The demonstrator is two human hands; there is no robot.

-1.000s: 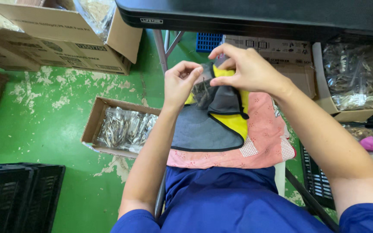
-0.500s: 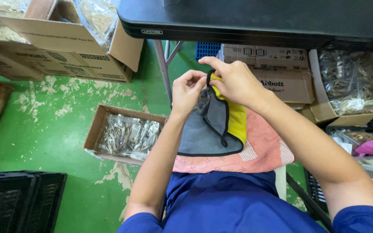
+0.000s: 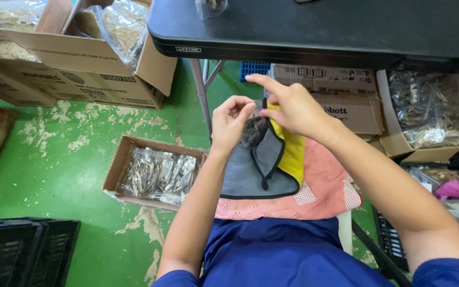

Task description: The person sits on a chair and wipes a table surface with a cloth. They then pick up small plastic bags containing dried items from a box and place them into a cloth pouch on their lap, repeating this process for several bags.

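Observation:
My left hand [image 3: 230,121] and my right hand [image 3: 288,106] meet in front of me over my lap, both pinching a small clear bag [image 3: 253,129] with dark bits inside. The right index finger sticks out straight. Under the hands lies a grey cloth with black trim [image 3: 251,172] on a yellow piece [image 3: 293,154] and a pink patterned cloth [image 3: 320,196], spread across my blue-clad lap [image 3: 277,250].
A black table [image 3: 320,29] stands just ahead. On the green floor to the left sits a low cardboard box of clear packets [image 3: 158,172], larger open cartons [image 3: 75,58] behind it, and a black crate [image 3: 17,250]. More cartons with bagged goods [image 3: 431,111] stand to the right.
Both hands have stayed together at the small bag, drifting slightly lower and towards me. The view has shifted a little, showing more of the table top.

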